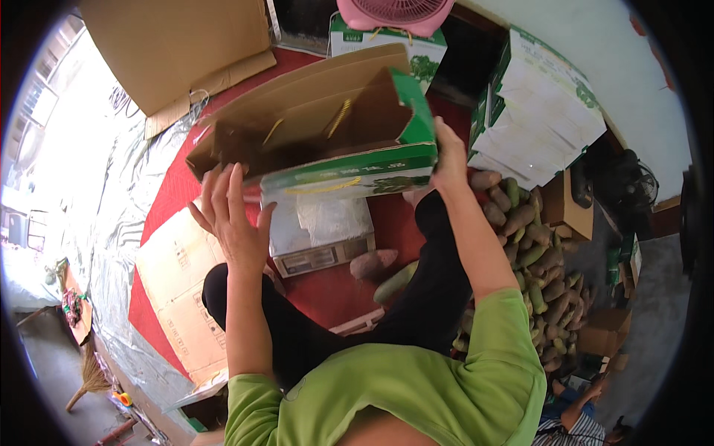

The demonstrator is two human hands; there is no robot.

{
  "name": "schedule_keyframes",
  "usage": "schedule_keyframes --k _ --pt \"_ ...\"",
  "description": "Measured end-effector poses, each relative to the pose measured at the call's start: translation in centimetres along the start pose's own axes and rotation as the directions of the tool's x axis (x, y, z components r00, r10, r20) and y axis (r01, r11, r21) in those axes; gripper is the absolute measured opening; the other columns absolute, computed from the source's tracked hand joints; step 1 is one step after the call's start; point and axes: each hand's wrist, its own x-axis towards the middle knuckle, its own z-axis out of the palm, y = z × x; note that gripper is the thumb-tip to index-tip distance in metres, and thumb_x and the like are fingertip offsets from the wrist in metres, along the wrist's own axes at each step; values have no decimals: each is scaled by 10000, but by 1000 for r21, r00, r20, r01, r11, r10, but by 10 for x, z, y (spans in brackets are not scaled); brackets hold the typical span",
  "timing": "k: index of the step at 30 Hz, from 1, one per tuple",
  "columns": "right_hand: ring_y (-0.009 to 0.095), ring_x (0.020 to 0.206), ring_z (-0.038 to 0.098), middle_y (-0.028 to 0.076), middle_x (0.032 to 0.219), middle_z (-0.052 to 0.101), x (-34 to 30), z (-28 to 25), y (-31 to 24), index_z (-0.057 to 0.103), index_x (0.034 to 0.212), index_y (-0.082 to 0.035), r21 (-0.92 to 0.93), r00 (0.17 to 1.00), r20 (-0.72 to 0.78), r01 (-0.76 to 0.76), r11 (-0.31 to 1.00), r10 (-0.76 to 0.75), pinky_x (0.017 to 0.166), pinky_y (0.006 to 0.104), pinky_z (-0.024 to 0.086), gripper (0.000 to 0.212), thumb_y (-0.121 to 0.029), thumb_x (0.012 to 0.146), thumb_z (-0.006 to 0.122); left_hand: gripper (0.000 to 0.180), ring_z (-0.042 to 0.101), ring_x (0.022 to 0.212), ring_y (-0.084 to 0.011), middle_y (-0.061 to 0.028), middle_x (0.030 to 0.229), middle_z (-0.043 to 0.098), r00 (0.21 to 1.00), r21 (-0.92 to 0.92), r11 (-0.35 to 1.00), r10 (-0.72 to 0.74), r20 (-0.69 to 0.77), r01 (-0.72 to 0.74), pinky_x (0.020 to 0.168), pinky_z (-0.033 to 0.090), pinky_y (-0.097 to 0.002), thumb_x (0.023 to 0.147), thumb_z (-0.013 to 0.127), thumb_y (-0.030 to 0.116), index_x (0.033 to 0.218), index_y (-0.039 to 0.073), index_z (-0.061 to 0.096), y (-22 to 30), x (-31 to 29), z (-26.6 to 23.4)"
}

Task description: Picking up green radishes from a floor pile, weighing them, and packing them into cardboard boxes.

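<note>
An open-topped green-and-white carton (349,167), brown inside with yellow rope handles, is tilted in front of me. My right hand (449,157) grips its right end, the thumb along the edge. My left hand (232,212) is at the near left corner with fingers and thumb spread; whether the fingertips press on the board I cannot tell. Below the carton sits a grey box-shaped device (323,256) with a window in its front, probably a weighing scale. Between my legs lie a reddish-brown root vegetable (373,264) and a green one (396,283).
A heap of reddish-brown and green root vegetables (547,275) lies at my right. Behind it stand stacked white cartons (539,111). A pink fan (398,11) rests on a carton at the back. Flattened cardboard (182,282) covers the red mat (167,201) at left. Another person (580,420) is lower right.
</note>
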Motion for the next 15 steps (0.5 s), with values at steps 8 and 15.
schedule_keyframes --k 8,15 --pt "137 757 574 31 838 632 -11 -13 120 667 959 -12 72 923 -189 -328 942 335 714 276 443 295 -298 916 609 136 562 968 -211 -12 854 588 952 38 999 25 307 -38 1110 162 -550 702 715 73 814 105 645 -9 -15 0" --pt "134 705 579 52 795 636 -4 -35 133 677 879 2 -180 958 -97 -285 941 272 638 277 446 281 -271 906 616 97 578 907 -206 -4 823 583 918 54 994 70 391 -98 1092 255 -498 722 702 91 799 106 645 -2 -24 2"
